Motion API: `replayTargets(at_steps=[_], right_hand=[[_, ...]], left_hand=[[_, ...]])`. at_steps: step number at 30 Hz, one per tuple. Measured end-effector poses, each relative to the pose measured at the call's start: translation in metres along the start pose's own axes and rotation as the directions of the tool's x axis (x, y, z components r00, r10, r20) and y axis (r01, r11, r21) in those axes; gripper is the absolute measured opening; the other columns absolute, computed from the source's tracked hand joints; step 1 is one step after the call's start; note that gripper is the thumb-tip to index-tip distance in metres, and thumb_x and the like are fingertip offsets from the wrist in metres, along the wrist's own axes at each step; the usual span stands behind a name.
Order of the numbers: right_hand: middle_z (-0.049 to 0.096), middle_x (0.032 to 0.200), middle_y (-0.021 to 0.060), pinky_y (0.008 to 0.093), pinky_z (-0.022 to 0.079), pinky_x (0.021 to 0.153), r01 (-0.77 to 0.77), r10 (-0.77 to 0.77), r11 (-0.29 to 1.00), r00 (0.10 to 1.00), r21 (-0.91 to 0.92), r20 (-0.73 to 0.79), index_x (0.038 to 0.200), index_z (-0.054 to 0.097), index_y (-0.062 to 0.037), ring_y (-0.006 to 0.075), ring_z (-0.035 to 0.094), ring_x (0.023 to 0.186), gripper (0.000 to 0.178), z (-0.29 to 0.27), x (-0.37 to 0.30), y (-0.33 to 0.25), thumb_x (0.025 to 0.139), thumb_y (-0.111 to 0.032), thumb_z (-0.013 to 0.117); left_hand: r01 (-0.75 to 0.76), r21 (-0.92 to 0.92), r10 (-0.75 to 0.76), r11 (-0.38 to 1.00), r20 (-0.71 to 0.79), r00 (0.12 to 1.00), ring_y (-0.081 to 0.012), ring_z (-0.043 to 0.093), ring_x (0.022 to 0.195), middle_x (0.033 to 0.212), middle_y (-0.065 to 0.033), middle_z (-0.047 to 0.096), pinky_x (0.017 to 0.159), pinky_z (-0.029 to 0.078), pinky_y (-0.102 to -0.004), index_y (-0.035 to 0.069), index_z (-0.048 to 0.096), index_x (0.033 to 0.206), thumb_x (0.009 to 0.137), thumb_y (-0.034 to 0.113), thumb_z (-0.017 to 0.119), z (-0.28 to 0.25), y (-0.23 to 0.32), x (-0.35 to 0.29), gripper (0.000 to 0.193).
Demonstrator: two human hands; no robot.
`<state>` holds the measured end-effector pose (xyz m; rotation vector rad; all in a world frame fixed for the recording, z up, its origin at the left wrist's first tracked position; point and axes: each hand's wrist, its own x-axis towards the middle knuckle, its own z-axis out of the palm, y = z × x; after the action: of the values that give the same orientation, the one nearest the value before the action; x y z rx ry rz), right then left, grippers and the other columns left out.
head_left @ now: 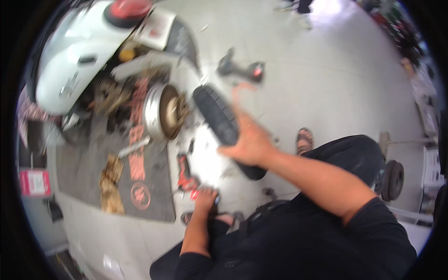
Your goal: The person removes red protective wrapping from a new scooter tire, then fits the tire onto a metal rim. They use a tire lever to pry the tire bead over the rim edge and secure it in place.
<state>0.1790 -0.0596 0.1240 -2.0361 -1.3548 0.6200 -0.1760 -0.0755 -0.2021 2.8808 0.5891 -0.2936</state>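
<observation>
A black tyre [215, 113], seen edge-on with its tread up, stands tilted in front of me. My right hand [252, 140] grips it across the tread, thumb on the near-left side and fingers over the far side. Low in the view, my left hand [206, 199] is beside a red and black power tool [185, 173]; blur hides whether its fingers hold anything. Left of the tyre is a silver wheel rim [152, 112] with a rusty brown hub face, next to the scooter's rear end.
A white scooter [74, 60] with a red tail light fills the upper left. Under it lies a grey mat [154, 196] bearing a crumpled brown cloth [111, 182]. Another cordless tool [240, 69] lies beyond the tyre. Dark wheels [395, 181] stand at right; a person's feet [303, 19] show at the top.
</observation>
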Motion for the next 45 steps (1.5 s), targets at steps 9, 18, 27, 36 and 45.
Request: replayTargets(at_steps=[9,18,27,36,45], right_hand=[[0.047,0.147,0.0294,0.0540,0.054,0.103,-0.053,0.048,0.995,0.997,0.082,0.057,0.167,0.014,-0.0051,0.0476,0.061,0.125,0.129,-0.015,0.003,-0.009,0.070,-0.043,0.090],[0.047,0.156,0.0251,0.0473,0.048,0.113,-0.053,0.040,0.989,0.995,0.140,0.091,0.167,0.023,-0.0089,0.0388,0.054,0.140,0.127,-0.019,0.016,-0.003,0.067,-0.045,0.093],[0.052,0.153,0.0253,0.0454,0.048,0.115,-0.189,0.159,0.969,0.971,0.160,0.181,0.161,0.031,-0.0046,0.0388,0.056,0.139,0.124,-0.075,0.026,0.049,0.061,-0.039,0.096],[0.063,0.128,0.0259,0.0467,0.049,0.107,0.069,-0.063,0.995,0.994,0.068,-0.086,0.140,0.053,0.0062,0.0417,0.062,0.121,0.094,-0.026,0.004,-0.001,0.068,-0.039,0.093],[0.066,0.130,0.0260,0.0440,0.051,0.106,0.022,-0.021,0.999,0.999,0.048,-0.027,0.147,0.046,0.0069,0.0366,0.067,0.120,0.098,-0.024,0.006,0.005,0.070,-0.034,0.090]], left_hand=[[0.298,-0.596,-0.652,0.746,-0.558,0.514,-0.0322,0.073,0.100,0.114,-0.0196,0.073,0.087,0.057,-0.0412,0.003,0.065,0.116,0.092,0.016,0.077,-0.370,-0.067,0.060,0.030],[-0.447,-0.888,0.336,0.107,-0.391,0.857,-0.0361,0.044,0.143,0.158,-0.0207,0.041,0.116,0.040,-0.0480,0.002,0.038,0.158,0.089,0.038,0.079,-0.613,0.327,0.247,0.088],[-0.836,-0.240,0.231,0.493,-0.891,0.392,-0.0353,0.064,0.119,0.133,-0.0139,0.067,0.100,0.053,-0.0475,0.009,0.071,0.125,0.090,0.013,0.066,-0.417,0.251,0.206,0.035],[0.346,-0.672,-0.427,0.655,0.049,0.903,-0.0398,0.061,0.127,0.129,-0.0195,0.068,0.112,0.048,-0.0480,0.005,0.069,0.129,0.085,0.025,0.072,-0.169,0.087,0.215,0.049],[0.500,-0.482,-0.432,0.719,0.254,0.865,-0.0289,0.056,0.133,0.144,-0.0121,0.054,0.106,0.046,-0.0488,0.012,0.046,0.157,0.092,0.026,0.071,-0.176,0.084,0.256,0.071]])
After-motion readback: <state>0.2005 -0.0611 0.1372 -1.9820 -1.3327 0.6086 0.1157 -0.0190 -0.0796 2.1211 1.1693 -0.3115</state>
